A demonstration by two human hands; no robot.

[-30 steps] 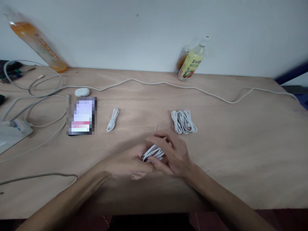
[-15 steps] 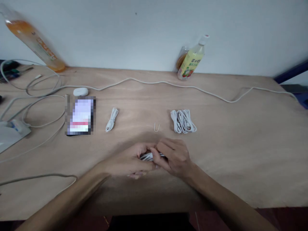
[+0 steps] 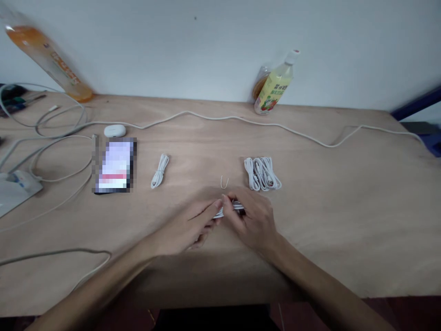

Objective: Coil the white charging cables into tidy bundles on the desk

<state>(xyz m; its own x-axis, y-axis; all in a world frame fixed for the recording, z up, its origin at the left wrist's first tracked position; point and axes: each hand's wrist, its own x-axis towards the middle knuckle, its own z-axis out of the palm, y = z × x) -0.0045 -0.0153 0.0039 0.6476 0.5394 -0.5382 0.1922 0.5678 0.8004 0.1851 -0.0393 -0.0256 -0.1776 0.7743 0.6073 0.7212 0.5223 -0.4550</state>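
Observation:
A bundled white cable [image 3: 219,214] is held between both hands above the near part of the table, partly covered by fingers. My left hand [image 3: 193,227] is closed on its left end, thumb on top. Around its right part, my right hand [image 3: 253,218] is closed, thumb and fingers pinching close to the left thumb. Just beyond the hands lies a short white tie bent into a U [image 3: 224,183]. Several coiled white cables [image 3: 262,174] lie side by side past my right hand. Farther left rests a single bundled white cable [image 3: 160,171].
A phone [image 3: 115,165] and a white earbud case [image 3: 115,131] lie at the left, among loose cables and a power strip [image 3: 20,188]. One long cable [image 3: 234,118] crosses the back of the table. An orange drink bottle [image 3: 51,64] and a yellow-labelled bottle [image 3: 274,87] stand by the wall.
Both hands have shifted slightly up, away from the body, with the bundled cable. My left thumb now lies on top of the cable, and more of the cable shows near my right fingers.

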